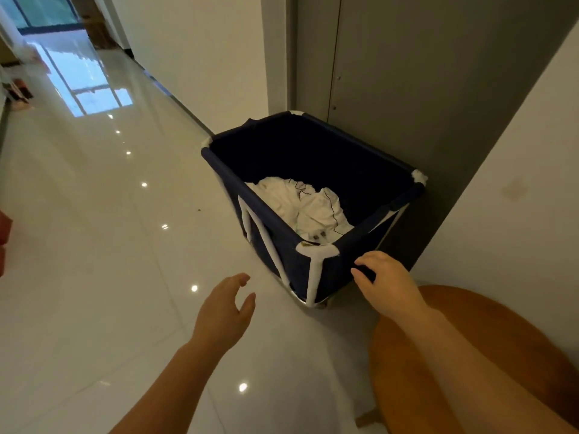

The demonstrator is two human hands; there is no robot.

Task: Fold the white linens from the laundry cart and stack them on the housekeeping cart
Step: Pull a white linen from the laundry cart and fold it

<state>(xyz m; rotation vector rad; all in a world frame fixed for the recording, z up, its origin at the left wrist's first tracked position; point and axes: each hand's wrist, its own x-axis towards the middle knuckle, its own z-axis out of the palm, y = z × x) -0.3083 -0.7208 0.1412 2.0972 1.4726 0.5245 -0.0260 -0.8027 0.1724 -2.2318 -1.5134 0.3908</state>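
From the head view, you're right at the cart (297, 270), and the linens (313, 208) lie crumpled low in its bottom, toward the near side, well below the rim. Your right hand (388, 286) has its fingers curled onto the cart's near-right rim, gripping the dark rail just beside the white corner piece. Your left hand (224, 311) hangs over the floor (109, 245) with fingers loose and spread, holding nothing and clear of the cart. The step looks like getting a first piece out, so steady the cart with that right grip, since it may roll on this glossy tile. Send the left hand down over the near rim and take one piece by an edge or corner, not a fistful from the middle, so it comes up ready to shake flat. Mind your room: the far side of the cart stands close against the grey door (407, 73), the wall (517, 214) is close on your right, and a round wooden top (501, 327) crowds your right forearm. The open space is all to your left, so lift and spread that way. The housekeeping cart isn't in view.
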